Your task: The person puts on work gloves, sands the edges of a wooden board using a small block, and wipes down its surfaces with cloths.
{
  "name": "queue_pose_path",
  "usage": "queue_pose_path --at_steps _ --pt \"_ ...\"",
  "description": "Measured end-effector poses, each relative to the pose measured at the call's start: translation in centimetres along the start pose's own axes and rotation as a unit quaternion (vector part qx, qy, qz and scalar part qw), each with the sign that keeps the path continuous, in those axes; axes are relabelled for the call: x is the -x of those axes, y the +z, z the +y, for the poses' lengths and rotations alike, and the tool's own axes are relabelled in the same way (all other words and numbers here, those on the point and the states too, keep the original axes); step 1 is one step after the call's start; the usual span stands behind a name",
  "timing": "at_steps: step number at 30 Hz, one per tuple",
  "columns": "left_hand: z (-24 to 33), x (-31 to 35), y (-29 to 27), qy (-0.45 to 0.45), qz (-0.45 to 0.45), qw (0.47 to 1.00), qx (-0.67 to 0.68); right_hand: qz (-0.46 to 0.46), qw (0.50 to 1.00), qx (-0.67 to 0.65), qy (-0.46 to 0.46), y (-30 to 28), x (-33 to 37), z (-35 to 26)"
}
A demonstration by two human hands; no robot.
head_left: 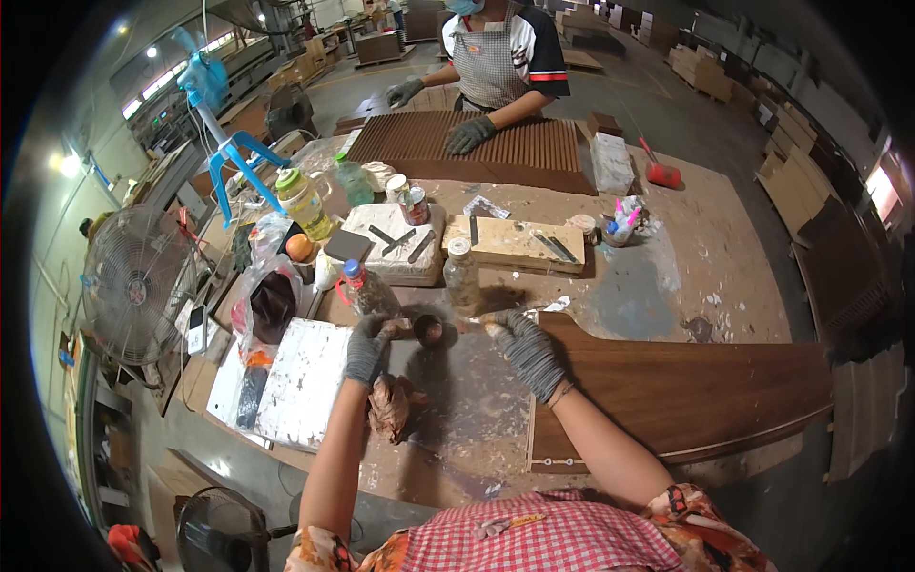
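Note:
My left hand (365, 351), in a grey glove with bare fingertips, has its fingers closed at the side of a small dark cup (428, 331). Across from it, my right hand (526, 353), gloved the same way, holds its fingers bent together; what they hold, if anything, is too small to make out. Just beyond, between the hands, stands a clear bottle with a white cap (461, 276). A blue-capped plastic bottle (367, 289) is behind my left hand. Below that hand lies a crumpled brown rag (389, 408). My right wrist passes over a brown wood-grain panel (667, 391).
A white paint-spotted block (305, 381) and a plastic bag (272, 300) lie on the left. Foam blocks (515, 245) with dark strips sit further back. Opposite, a co-worker's gloved hand (470, 135) rests on a slatted brown panel (381, 138). Fans (138, 286) stand at left.

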State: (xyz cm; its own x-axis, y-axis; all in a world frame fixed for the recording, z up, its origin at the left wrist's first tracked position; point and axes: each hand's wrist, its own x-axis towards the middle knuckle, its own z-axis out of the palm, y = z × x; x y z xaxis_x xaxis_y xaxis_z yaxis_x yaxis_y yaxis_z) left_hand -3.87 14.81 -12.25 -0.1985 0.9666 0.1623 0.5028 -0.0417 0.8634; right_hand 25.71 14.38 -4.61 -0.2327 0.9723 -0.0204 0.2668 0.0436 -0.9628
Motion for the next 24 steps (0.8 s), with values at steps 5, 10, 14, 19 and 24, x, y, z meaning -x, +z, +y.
queue_pose_path --at_steps 5,10,14,19,24 --pt "1.7 3.3 -1.5 -0.184 -0.081 0.874 0.442 -0.054 0.991 0.119 -0.039 2.4 -1.6 2.1" --pt "2.1 5.8 -2.5 -0.226 -0.074 0.817 0.526 -0.110 0.960 0.254 -0.051 6.3 -4.5 0.5" --pt "2.4 6.9 -2.8 -0.205 -0.082 0.787 0.577 -0.128 0.879 0.451 -0.088 8.9 -7.7 3.8" --pt "2.1 8.0 -4.0 -0.191 -0.079 0.764 0.612 -0.071 0.860 0.479 -0.162 9.9 -7.1 5.2" --pt "3.0 9.5 -5.9 -0.220 0.018 0.720 0.658 -0.148 0.873 0.456 -0.090 8.5 -5.5 0.7"
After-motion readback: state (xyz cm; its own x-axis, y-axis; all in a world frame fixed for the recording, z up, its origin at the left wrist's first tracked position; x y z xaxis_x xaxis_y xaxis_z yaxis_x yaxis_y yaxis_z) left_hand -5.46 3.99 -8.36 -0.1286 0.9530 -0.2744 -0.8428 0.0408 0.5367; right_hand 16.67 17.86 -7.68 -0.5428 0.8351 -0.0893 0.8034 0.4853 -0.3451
